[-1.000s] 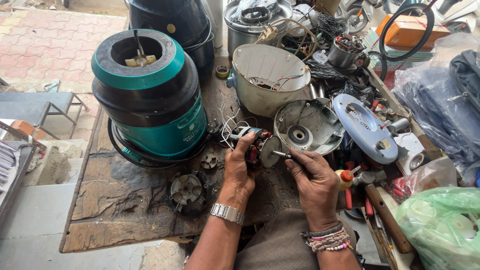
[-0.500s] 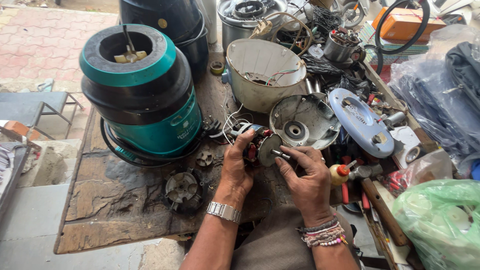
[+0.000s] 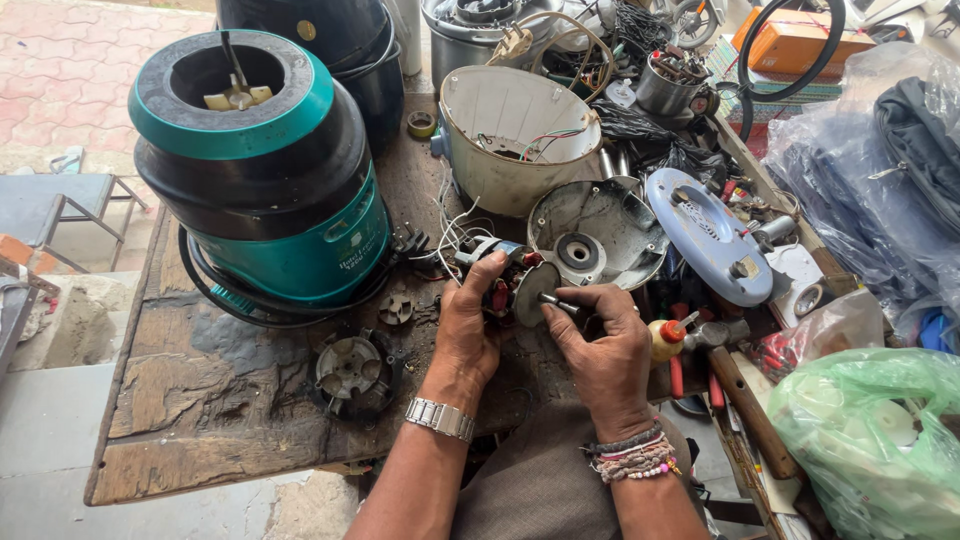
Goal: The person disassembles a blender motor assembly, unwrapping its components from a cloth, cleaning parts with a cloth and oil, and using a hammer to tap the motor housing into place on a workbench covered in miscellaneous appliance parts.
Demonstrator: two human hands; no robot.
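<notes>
The left hand (image 3: 470,325) is closed around a small motor (image 3: 505,285) with red parts and loose wires, held just above the worn desk (image 3: 200,400). The right hand (image 3: 600,345), at 3 o'clock of the motor, pinches its dark shaft (image 3: 555,300). A green and black appliance (image 3: 265,170) stands at 10 o'clock.

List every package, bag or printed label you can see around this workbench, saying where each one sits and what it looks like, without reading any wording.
Orange box: far right corner, flat, rectangular.
Green plastic bag: near right, translucent, bulging, pale items inside.
Clear plastic bag: right edge, crumpled, over dark cloth.
Pale printed label: front of the teal and black appliance, small lettering.
Round gold sticker: black container at top.
</notes>
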